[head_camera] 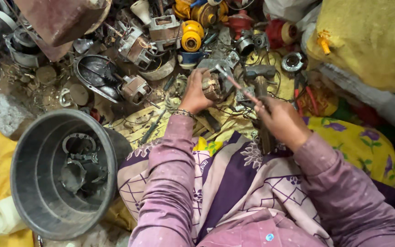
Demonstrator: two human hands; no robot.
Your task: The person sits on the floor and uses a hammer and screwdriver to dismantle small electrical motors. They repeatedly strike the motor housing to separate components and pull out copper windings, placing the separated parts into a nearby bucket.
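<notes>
Left hand (195,95) gripping small copper-wound motor (214,87), right hand (280,120) with thin metal tool (235,83) on it, amid scrap.

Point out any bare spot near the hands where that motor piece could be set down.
Little is free. One patch: the purple patterned cloth on the lap, between the two sleeves. Another: dusty ground between the grey stone block and the dark metal cover. Around the left hand and right hand, scrap lies packed; the grey tub holds metal parts.

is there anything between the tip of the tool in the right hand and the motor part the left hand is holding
Nothing visible. The right hand holds a thin rod tool whose tip reaches the motor part directly; the left hand grips that part from its other side. A hammer lies just beyond, off the tool's line.
</notes>
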